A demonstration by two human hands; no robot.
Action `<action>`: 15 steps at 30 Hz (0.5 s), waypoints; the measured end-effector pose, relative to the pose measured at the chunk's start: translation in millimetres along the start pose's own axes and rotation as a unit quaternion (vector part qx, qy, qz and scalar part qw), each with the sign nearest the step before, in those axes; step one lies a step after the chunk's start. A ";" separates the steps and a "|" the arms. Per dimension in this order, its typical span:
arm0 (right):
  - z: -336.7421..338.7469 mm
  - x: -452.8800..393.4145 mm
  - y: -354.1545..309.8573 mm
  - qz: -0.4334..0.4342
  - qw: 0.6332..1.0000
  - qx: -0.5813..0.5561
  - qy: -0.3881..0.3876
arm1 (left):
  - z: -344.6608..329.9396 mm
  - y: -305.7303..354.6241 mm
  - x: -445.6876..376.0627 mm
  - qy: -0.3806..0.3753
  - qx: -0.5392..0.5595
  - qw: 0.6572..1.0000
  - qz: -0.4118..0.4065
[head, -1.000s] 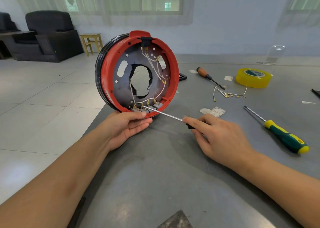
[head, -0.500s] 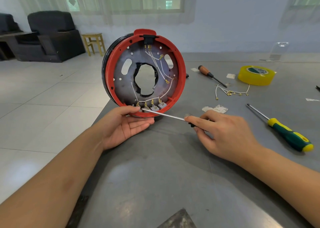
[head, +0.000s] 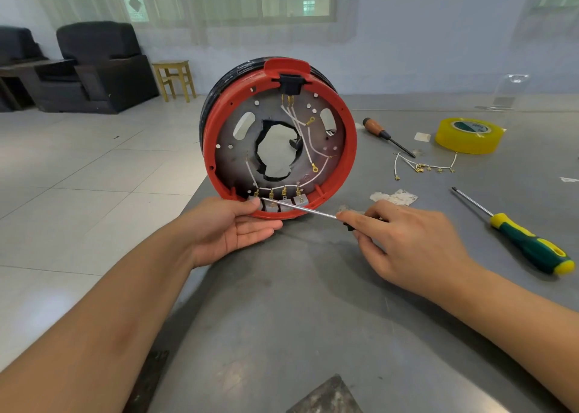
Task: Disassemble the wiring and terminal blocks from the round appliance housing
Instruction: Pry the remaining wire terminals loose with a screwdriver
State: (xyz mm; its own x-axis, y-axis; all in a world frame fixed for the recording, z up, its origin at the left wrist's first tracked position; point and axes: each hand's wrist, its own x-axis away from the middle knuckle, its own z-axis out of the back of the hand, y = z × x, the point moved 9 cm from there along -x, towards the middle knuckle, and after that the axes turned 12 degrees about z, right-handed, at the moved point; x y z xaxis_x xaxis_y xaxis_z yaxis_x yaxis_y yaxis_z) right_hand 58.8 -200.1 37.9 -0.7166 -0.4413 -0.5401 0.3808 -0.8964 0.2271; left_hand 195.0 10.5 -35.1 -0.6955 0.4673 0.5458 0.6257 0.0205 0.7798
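The round red-rimmed housing (head: 347,149) stands on edge at the grey table's left side, its open face toward me. White wires (head: 308,149) with brass lugs run across its dark plate to a row of grey terminal blocks (head: 283,205) along the bottom rim. My left hand (head: 233,226) holds the bottom rim, thumb on the leftmost block, fingers under the rim. My right hand (head: 404,240) pinches a thin screwdriver (head: 300,208) whose tip meets the leftmost block by my thumb.
On the table (head: 297,318) to the right lie a green-and-yellow screwdriver (head: 526,243), a wooden-handled screwdriver (head: 383,134), a yellow tape roll (head: 468,135), a loose wire bundle (head: 423,166) and white scraps (head: 394,197). The table edge runs just left of the housing.
The housing has turned a little more square toward me and sits further right in view. The screwdriver tip stays at the left terminal blocks; both hands keep their hold.
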 end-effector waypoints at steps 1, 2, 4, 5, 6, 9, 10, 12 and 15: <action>-0.5 0.2 0.8 -0.001 1.000 -0.001 0.000 | -1.0 -0.4 0.0 -0.001 -0.005 1.000 -0.001; -1.0 0.3 1.4 -0.001 1.000 -0.003 0.000 | -1.7 -0.9 0.0 -0.002 -0.007 1.000 -0.001; -1.4 0.4 2.5 -0.003 1.000 -0.010 0.002 | -2.2 -2.0 -0.2 -0.004 -0.006 1.000 0.001; -1.5 0.5 3.0 -0.006 1.000 -0.015 0.004 | -1.9 -2.5 -0.3 -0.004 -0.006 1.000 0.002; -1.7 0.5 3.2 -0.010 1.000 -0.021 0.003 | -1.6 -2.6 -0.5 -0.005 -0.006 1.000 0.001; -3.5 -0.1 1.4 -0.014 0.999 -0.039 -0.005 | -0.1 -2.5 -1.2 -0.005 -0.010 1.000 -0.007; -2.9 -0.8 1.2 -0.016 0.999 -0.044 -0.005 | 0.6 -2.7 -1.6 -0.004 -0.012 1.000 -0.009; -0.7 -2.3 2.4 -0.023 0.998 -0.058 -0.004 | 2.3 -3.9 -1.9 0.002 -0.023 1.000 -0.012; -2.4 -4.7 6.2 -0.036 0.996 -0.083 -0.021 | 4.1 -5.2 -3.4 0.006 -0.026 0.999 -0.019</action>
State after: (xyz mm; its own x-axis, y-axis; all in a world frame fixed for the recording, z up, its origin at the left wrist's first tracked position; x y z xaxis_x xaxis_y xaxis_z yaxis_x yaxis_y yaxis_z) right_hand 66.0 -203.5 39.9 -0.7679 -0.3815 -0.5145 0.4168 -0.9076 0.0507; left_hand 195.6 12.4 -42.3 -0.7233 0.4558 0.5187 0.5793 -0.0082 0.8151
